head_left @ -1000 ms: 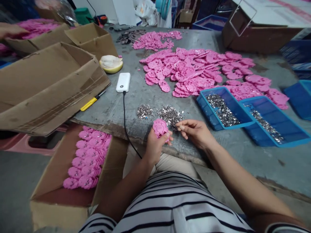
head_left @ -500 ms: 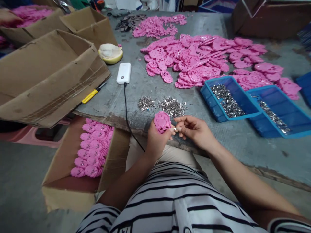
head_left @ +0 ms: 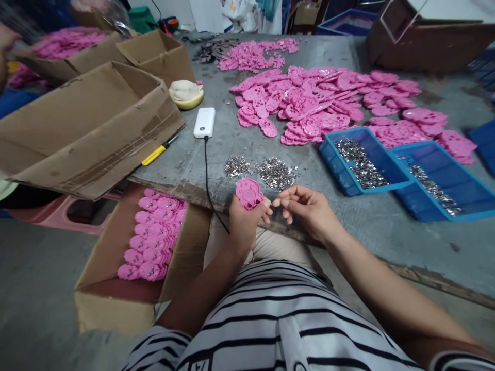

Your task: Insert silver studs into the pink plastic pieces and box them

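Observation:
My left hand [head_left: 246,219] grips a pink moulded plastic piece [head_left: 248,194] with a scalloped rim, held up at the table's front edge. Just to its right, my right hand [head_left: 305,208] pinches a tiny metal part [head_left: 275,203] between thumb and forefinger; its exact kind is too small to make out. The fingertips of both hands are close together. Beyond them on the table lie two heaps of small shiny metal parts, a smaller heap [head_left: 236,167] and a larger heap [head_left: 276,173].
Two blue trays [head_left: 335,178] of metal parts stand at right. Behind lies a big pile of pink pieces [head_left: 305,100]. A white power bank [head_left: 204,122] trails a black cable. Below left, a carton [head_left: 116,306] holds stacked pink pieces. A yellow-handled tool [head_left: 153,154] lies beside another carton [head_left: 85,129].
The pink piece and my left hand have shifted slightly left, away from my right hand. The shiny bit at the right fingertips shows less. The whole view has tilted up a little.

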### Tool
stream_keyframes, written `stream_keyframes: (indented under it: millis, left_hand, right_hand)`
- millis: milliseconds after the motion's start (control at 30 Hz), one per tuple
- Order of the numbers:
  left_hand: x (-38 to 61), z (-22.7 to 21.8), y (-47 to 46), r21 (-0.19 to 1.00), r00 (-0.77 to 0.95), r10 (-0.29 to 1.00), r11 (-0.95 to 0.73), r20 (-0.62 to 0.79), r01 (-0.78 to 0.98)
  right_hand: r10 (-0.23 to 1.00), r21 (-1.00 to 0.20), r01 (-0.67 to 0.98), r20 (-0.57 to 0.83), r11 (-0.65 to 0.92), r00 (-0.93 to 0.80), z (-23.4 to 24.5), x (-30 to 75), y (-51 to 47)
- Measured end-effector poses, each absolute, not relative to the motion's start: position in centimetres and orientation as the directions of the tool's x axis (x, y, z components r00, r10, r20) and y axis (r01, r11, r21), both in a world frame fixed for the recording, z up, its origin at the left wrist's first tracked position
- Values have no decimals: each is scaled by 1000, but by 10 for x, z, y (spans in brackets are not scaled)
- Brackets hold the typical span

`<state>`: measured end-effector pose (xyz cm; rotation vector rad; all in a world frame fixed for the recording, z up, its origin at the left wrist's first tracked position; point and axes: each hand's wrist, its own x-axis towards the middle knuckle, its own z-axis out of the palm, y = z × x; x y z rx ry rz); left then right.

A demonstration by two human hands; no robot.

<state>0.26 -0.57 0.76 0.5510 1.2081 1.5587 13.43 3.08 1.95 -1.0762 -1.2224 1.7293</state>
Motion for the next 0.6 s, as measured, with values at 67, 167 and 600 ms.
stream_keyframes:
  millis: [67,167,600]
  left_hand:
    - [4,8,-6,895,-356,907,49,-226,-443]
    - [7,7,-7,895,-353,906,58,-233,-442]
    - [3,6,-11,729,-98,976,77,-195,-680]
  right_hand:
    - [911,-962,-89,-210,-256,-356,19,133,30]
    - [911,-977,-9,-195,-213,-363,18,131,31]
    - [976,-996,70,32,48,-215,11,124,34]
